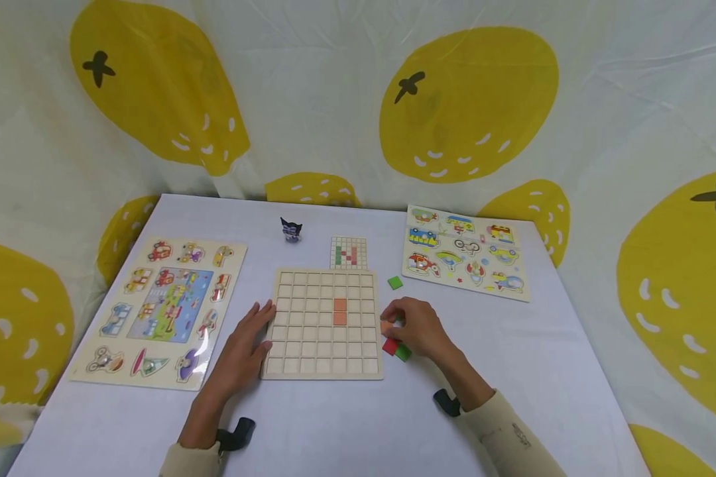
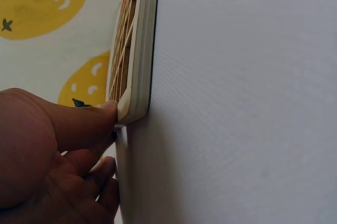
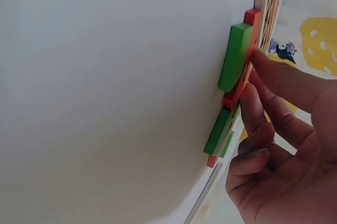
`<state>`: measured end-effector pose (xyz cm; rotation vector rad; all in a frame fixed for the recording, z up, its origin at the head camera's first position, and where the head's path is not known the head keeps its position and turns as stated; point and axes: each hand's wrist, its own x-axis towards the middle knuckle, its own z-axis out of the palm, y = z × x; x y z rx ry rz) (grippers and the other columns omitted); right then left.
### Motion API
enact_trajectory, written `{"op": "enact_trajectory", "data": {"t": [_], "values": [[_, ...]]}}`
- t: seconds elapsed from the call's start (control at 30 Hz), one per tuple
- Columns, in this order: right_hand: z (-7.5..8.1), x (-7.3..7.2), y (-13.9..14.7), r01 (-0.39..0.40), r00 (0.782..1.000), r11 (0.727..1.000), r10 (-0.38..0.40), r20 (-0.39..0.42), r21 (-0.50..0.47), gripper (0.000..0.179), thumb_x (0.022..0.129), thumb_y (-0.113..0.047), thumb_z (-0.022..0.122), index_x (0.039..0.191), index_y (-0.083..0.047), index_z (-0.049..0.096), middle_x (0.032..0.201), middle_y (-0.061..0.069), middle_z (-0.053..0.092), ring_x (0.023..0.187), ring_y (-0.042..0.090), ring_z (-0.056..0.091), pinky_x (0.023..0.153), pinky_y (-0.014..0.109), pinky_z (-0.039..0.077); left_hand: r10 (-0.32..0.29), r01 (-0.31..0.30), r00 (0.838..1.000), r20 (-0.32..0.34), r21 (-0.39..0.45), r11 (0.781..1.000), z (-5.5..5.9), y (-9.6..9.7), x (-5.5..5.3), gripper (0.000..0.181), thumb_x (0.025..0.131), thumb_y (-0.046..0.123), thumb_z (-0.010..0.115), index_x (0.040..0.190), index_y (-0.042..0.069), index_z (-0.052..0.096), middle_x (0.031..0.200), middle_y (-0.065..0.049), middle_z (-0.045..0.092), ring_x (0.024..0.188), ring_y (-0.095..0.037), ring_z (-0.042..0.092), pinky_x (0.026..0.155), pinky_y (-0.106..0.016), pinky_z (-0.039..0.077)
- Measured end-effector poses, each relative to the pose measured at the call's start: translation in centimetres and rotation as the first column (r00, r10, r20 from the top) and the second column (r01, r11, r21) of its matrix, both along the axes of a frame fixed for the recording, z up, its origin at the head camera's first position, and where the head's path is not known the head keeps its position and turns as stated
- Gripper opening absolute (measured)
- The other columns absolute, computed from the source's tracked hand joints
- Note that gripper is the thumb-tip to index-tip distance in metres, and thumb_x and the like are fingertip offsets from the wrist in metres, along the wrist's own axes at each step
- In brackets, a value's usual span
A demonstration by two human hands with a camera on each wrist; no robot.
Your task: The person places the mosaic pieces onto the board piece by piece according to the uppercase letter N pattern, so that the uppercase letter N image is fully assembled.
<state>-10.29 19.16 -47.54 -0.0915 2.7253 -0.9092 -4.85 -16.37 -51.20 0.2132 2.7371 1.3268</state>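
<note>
A square wooden grid board (image 1: 307, 332) lies in front of me, with two orange tiles (image 1: 340, 312) in adjoining cells, one above the other. My left hand (image 1: 244, 346) rests against its left side, thumb tip at the corner in the left wrist view. Off the right side, my right hand (image 1: 417, 326) pinches an orange tile (image 1: 386, 326) between thumb and fingers, low over the loose tiles. Beside those fingers are a red tile (image 1: 389, 346) and a green tile (image 1: 402, 352). Green tiles (image 3: 235, 58) also stand out in the right wrist view, partly covering red ones.
A small pattern card (image 1: 349, 253) touches the board's far edge. Farther up lies another green tile (image 1: 395, 283). Picture puzzles stand at left (image 1: 229, 268) and far right (image 1: 441, 278). A small dark figurine (image 1: 291, 230) is at the back, before a lemon-print cloth (image 1: 322, 99).
</note>
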Motion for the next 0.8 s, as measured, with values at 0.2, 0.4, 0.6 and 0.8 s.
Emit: {"op": "enact_trajectory", "data": {"t": [0.2, 0.4, 0.6, 0.8], "values": [[-0.1, -0.3, 0.2, 0.013, 0.999, 1.0, -0.014, 0.03, 0.021, 0.017, 0.085, -0.021, 0.09, 0.097, -0.019, 0.078, 0.09, 0.0, 0.065, 0.09, 0.018, 0.057, 0.068, 0.028, 0.049, 0.0, 0.0, 1.0, -0.009, 0.004, 1.0, -0.1, 0.0, 0.0, 0.071, 0.097, -0.009, 0.062, 0.164, 0.006, 0.04, 0.174, -0.013, 0.034, 0.165, -0.041, 0.018, 0.13, -0.067, 0.018], [0.3, -0.3, 0.3, 0.003, 1.0, 1.0, -0.003, 0.015, -0.022, 0.016, 0.087, -0.021, 0.089, 0.095, -0.019, 0.075, 0.079, 0.0, 0.063, 0.078, 0.018, 0.059, 0.062, 0.028, 0.05, -0.001, 0.001, 1.0, -0.006, 0.003, 1.0, -0.1, 0.0, 0.0, 0.072, 0.098, -0.009, 0.062, 0.164, 0.007, 0.04, 0.174, -0.012, 0.034, 0.166, -0.041, 0.017, 0.131, -0.067, 0.018], [0.8, -0.1, 0.2, 0.004, 1.0, 0.996, -0.005, -0.006, -0.084, 0.014, 0.09, -0.021, 0.086, 0.098, -0.019, 0.075, 0.072, 0.002, 0.064, 0.067, 0.018, 0.061, 0.057, 0.029, 0.05, 0.001, -0.001, 1.0, 0.004, -0.007, 1.0, 0.0, 0.0, -0.1, 0.072, 0.098, -0.008, 0.062, 0.164, 0.008, 0.039, 0.175, -0.011, 0.033, 0.166, -0.04, 0.017, 0.131, -0.067, 0.017], [0.7, 0.3, -1.2, 0.002, 1.0, 0.994, -0.005, -0.025, -0.107, 0.016, 0.087, -0.022, 0.089, 0.092, -0.022, 0.074, 0.077, -0.004, 0.066, 0.083, 0.016, 0.059, 0.067, 0.031, 0.049, 0.003, -0.003, 1.0, 0.01, -0.011, 1.0, -0.1, 0.0, -0.1, 0.072, 0.098, -0.008, 0.062, 0.164, 0.007, 0.039, 0.175, -0.012, 0.033, 0.166, -0.04, 0.017, 0.131, -0.067, 0.017]]}}
